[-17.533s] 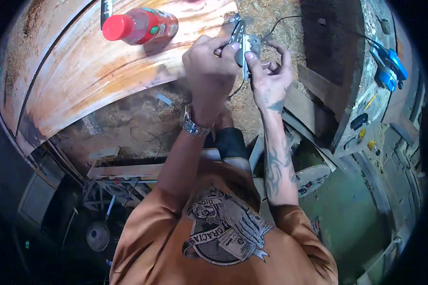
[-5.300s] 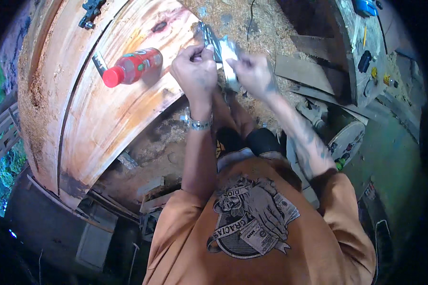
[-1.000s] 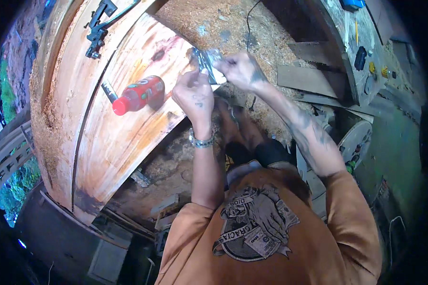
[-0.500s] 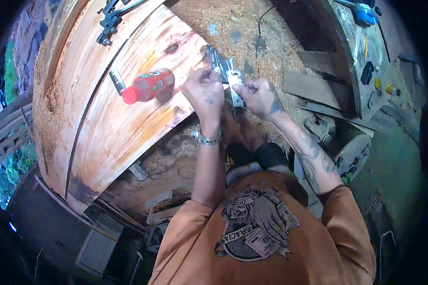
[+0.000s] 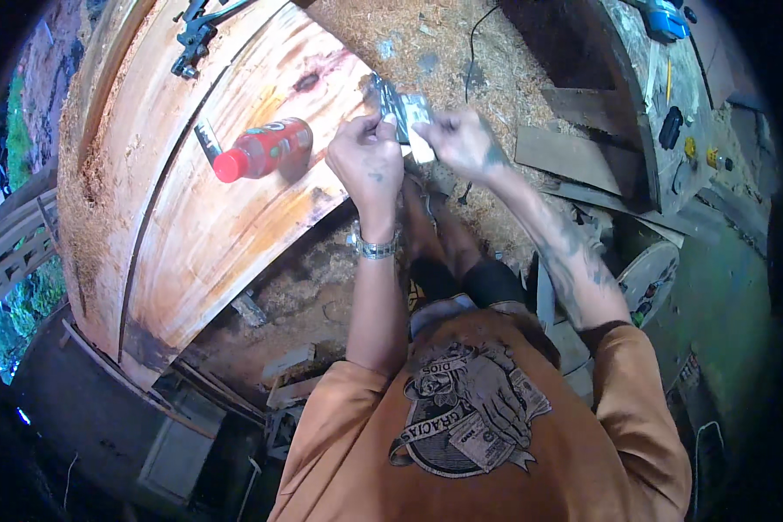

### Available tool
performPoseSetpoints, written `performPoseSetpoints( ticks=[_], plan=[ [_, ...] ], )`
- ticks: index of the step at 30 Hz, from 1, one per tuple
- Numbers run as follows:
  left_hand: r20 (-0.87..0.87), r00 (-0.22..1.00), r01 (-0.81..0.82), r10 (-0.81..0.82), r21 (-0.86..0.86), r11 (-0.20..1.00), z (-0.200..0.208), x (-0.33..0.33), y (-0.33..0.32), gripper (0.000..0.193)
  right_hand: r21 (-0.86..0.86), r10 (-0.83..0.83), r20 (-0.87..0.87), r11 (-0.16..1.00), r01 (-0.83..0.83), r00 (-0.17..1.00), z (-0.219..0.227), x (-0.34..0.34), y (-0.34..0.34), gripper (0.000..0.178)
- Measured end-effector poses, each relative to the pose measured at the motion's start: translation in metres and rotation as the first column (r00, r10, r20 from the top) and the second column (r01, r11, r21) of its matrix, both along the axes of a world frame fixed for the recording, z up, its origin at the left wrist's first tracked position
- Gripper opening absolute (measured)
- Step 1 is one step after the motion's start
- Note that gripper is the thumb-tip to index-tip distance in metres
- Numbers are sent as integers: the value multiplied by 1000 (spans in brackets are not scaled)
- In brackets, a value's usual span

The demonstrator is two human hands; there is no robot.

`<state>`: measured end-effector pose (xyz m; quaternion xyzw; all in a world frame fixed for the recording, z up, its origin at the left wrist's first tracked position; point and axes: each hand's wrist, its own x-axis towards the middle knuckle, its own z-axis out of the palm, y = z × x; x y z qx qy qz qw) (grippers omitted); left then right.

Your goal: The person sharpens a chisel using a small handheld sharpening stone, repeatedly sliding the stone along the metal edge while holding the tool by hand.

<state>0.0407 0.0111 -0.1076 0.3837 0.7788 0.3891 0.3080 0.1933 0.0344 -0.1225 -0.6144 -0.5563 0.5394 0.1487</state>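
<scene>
While both sets of fingertips pinch it from either side, the silvery packet [image 5: 406, 117] sits between the left hand [image 5: 370, 161] and right hand [image 5: 461, 141], held above the edge of the wood slab [image 5: 226, 217]. Each hand's fingers are curled closed on the packet. Just left of the left hand, a red bottle [image 5: 264, 150] lies on the slab. Sawdust [image 5: 426, 43] covers the ground beyond, and a black clamp [image 5: 196, 30] grips the slab's far end.

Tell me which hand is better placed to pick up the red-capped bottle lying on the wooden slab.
Left, probably. The left hand is beside the bottle on the wooden slab, though both hands grip the silvery packet. The right hand sits farther off, over the sawdust, and would have to cross the left.
</scene>
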Motion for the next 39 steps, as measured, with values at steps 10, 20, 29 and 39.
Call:
performPoseSetpoints(
  ticks=[10,20,29,39],
  plan=[
    [-17,1000,12,-14,-66,998,0,-1,0,23,25,-15,-44,1000,16,999,12,-1,-16,37],
    [-47,999,7,-7,0,1000,-1,-2,2,20,-35,45,5,998,-45,999,10,3,-24,38],
    [-43,999,23,-22,5,1000,-2,-2,-1,20,-43,28,-15,999,-29,999,20,5,-20,44],
    [-70,998,7,-7,-8,1000,-7,-6,1,20,-195,-113,-97,976,93,989,20,-2,-24,34]
  ],
)
